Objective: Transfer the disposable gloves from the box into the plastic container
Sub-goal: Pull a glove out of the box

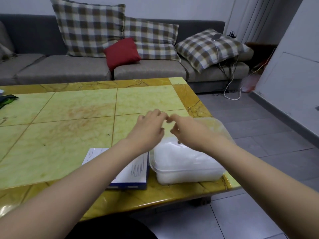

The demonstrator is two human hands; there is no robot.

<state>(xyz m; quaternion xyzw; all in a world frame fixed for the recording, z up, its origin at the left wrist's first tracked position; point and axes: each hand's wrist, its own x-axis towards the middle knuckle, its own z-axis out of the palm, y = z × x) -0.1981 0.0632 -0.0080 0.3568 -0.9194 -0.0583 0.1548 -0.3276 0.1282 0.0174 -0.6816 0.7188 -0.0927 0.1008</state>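
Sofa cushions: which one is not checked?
The small red cushion at the middle of the sofa; it is plain, while the three larger cushions are brown-and-white checked.

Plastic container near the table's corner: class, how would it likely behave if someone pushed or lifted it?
The plastic container probably feels light, holding only filmy gloves. Its thin clear walls likely flex. On the glossy table it may slide easily.
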